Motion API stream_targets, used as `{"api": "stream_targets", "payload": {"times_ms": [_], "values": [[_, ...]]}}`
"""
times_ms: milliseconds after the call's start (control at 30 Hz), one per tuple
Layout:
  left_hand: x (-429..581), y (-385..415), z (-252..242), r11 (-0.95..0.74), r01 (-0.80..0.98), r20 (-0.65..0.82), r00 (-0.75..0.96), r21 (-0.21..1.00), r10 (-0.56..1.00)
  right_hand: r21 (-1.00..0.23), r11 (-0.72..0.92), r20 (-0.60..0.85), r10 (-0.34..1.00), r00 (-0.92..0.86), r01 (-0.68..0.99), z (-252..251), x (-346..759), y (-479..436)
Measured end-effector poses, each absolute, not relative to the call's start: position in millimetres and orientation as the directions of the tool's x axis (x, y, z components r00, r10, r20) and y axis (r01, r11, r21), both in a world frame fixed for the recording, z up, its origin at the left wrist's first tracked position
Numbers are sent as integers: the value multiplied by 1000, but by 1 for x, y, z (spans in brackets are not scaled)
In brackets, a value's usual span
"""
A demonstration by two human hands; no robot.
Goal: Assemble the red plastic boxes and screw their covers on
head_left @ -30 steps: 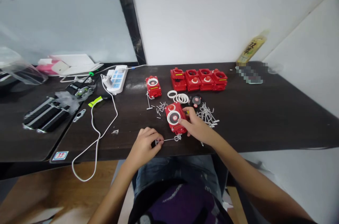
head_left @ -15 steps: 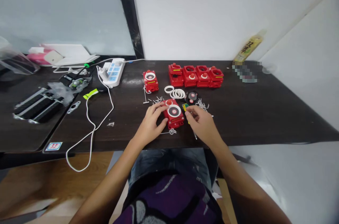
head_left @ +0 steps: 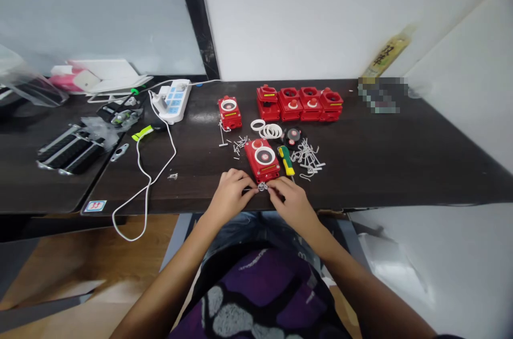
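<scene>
The left hand point(head_left: 233, 192) has its thumb and finger pinched on a small bunched white cord point(head_left: 262, 187), and the right hand point(head_left: 292, 200) pinches the same cord from the other side. This cord is at the near edge of the red box point(head_left: 262, 162), which lies on the bench point(head_left: 380, 163) just beyond the fingers, with its red knob and white-ringed dark disc facing up. Just to the right of the box there is a screwdriver point(head_left: 286, 160) with a yellow and green handle, and next to it a pile of thin metal pieces point(head_left: 308, 158). Behind the box are small screws point(head_left: 240, 144), several white rings point(head_left: 271, 131) and a black round part point(head_left: 293, 138). Farther back, a second red box point(head_left: 230, 112) stands apart, to the left of four red boxes point(head_left: 300, 104) in a row. Well to the left lies a white power strip point(head_left: 175, 102).
</scene>
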State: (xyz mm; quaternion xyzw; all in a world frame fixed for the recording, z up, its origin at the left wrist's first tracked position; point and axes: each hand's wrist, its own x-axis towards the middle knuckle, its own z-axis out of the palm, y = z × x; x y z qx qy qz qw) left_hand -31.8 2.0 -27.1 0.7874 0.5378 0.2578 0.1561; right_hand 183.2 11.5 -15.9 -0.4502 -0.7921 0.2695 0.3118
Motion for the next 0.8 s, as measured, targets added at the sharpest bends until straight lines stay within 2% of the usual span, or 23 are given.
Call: {"api": "stream_targets", "payload": {"times_ms": [133,300,800], "values": [[-34,3,-25,-394,694,226,325,603,918,-748,403,253,908,-334,527,-23,183,11],[-38,2,-18,-346,593,187,315,727,931,-839,339,194,917,-347,425,-26,185,10],[-27,-4,-17,-411,501,237,375,762,896,-878,324,189,910,-368,351,-26,187,11]]}}
